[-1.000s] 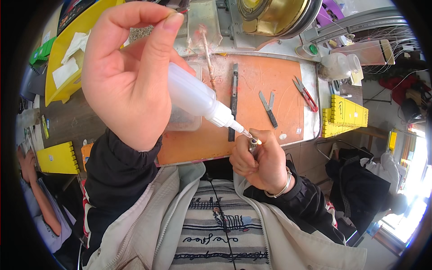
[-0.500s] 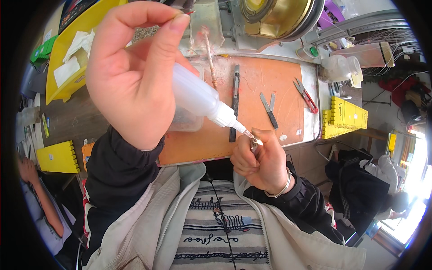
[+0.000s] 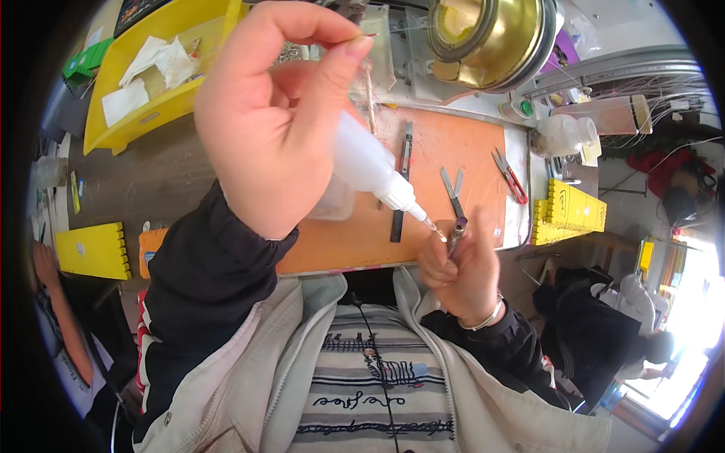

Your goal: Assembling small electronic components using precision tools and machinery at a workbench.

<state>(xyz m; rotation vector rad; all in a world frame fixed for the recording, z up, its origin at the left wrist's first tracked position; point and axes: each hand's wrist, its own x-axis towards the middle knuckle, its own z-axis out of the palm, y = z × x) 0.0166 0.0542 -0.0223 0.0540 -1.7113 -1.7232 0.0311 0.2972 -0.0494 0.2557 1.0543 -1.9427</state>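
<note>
Looking down, we see our left hand (image 3: 272,147) raised before us, its fingers curled around a translucent white squeeze bottle (image 3: 366,158). The rear of the bottle is hidden behind the palm; the rest slants out from under the hand, down and to the right, nozzle first. The thumb and forefinger of the same hand meet above the bottle, pinching a thin red thing (image 3: 370,35) too small for us to identify.

Our right hand (image 3: 464,278) is lower and closer to our body, with a bracelet (image 3: 485,315) at its wrist. It is closed on a small metal cylinder (image 3: 455,240), which tilts up out of the grip with a dark upper end; some of the fingers are blurred. The bottle's nozzle ends just beside the cylinder, at these fingertips, and we cannot tell whether it touches them.

Just beyond the right hand, a Y-shaped black and silver tool (image 3: 453,195) lies on an orange mat (image 3: 430,143). Farther out and to the right of that hand are red-handled snips (image 3: 512,181). Between our two hands, a long dark tool (image 3: 396,225) passes behind the bottle's neck. A clear container (image 3: 332,205) sits beside the left wrist, partly covered. Left of the left hand, a yellow tray (image 3: 147,121) holding white paper (image 3: 124,102) stands on the brown worktop (image 3: 151,181).
</note>
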